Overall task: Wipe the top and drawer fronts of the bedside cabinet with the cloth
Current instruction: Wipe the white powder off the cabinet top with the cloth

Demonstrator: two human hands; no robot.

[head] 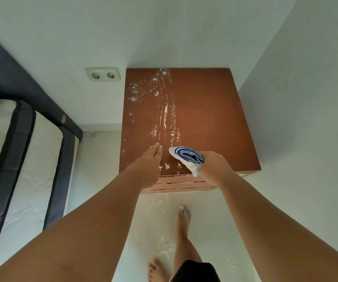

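The brown bedside cabinet (pixel 209 110) stands in the room's corner, seen from above. White powder streaks (pixel 165 117) run down the left half of its top; the right half looks clean. My right hand (pixel 215 165) grips a folded blue and white cloth (pixel 187 156) above the front edge of the top. My left hand (pixel 145 165) hovers flat, fingers together and extended, over the front left part of the top, holding nothing. The drawer fronts (pixel 176 185) show only as thin strips under the front edge.
A bed with a white mattress and dark frame (pixel 17 159) lies to the left. A double wall socket (pixel 103 74) sits left of the cabinet. White walls close in behind and on the right. My bare feet (pixel 183 216) stand on the powder-marked floor.
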